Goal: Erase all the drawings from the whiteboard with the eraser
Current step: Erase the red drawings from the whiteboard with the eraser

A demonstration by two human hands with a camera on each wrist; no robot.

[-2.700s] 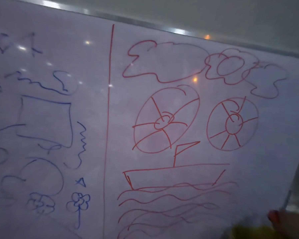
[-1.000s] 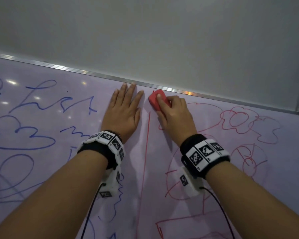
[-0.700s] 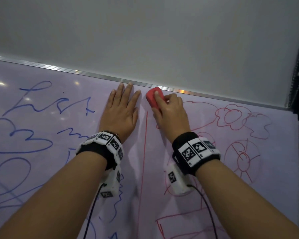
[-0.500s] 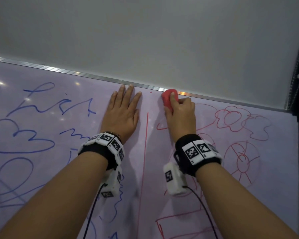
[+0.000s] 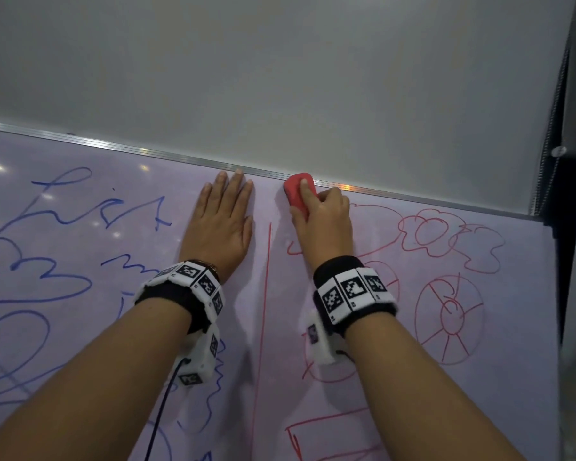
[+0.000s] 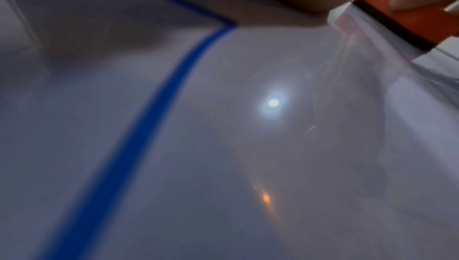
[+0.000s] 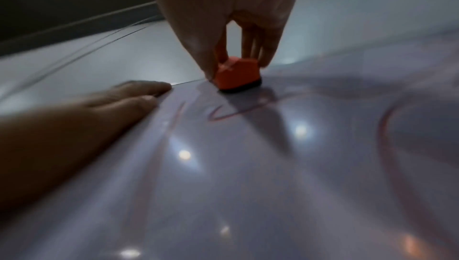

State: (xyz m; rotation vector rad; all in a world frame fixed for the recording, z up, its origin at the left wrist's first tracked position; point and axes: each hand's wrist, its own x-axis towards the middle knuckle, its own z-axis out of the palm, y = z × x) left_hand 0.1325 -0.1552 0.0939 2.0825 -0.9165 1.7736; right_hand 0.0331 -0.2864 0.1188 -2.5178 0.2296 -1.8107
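My right hand [image 5: 320,221] grips a small red eraser [image 5: 296,191] with a black felt base [image 7: 238,87] and presses it on the whiteboard [image 5: 273,327] just under the metal top frame [image 5: 113,146]. My left hand [image 5: 222,224] lies flat on the board, fingers straight, left of the red vertical line [image 5: 263,294]. Blue drawings [image 5: 40,277] fill the left half; red clouds [image 5: 446,241] and wheels [image 5: 449,321] fill the right half. In the left wrist view the eraser [image 6: 407,13] shows at the top right beside a blue stroke [image 6: 154,115].
A grey wall [image 5: 280,78] rises above the board. A dark post with a bead chain [image 5: 552,111] stands past the board's right edge. The top of the red line and part of the leftmost cloud outline near the eraser are wiped away.
The eraser has slid a little right along the top edge and back left, rubbing out the upper end of the red line. My left hand has stayed flat in place.
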